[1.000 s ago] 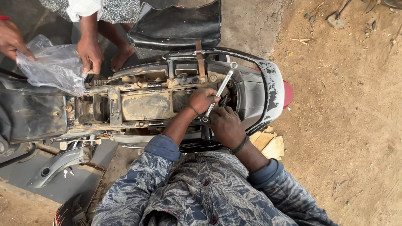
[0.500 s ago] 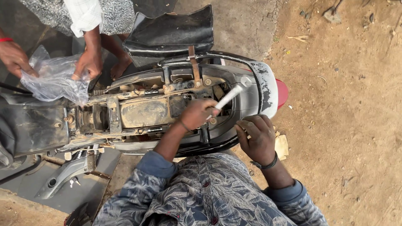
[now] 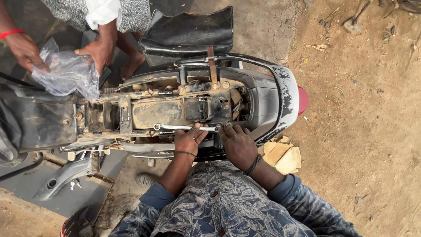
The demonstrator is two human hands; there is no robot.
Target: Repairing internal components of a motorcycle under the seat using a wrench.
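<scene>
Spanner (image 3: 186,127) lying level along the near edge of the stripped motorcycle frame (image 3: 153,112), gripped mid-shaft by the left hand (image 3: 189,139), fingers curled over it. Right hand (image 3: 238,145) just beside, fingertips pressed down at the spanner's right end against the frame (whether closed on anything, cannot tell). Farther off, another person's two hands (image 3: 101,52) holding a clear plastic bag (image 3: 66,74) beside the detached black seat (image 3: 188,33).
</scene>
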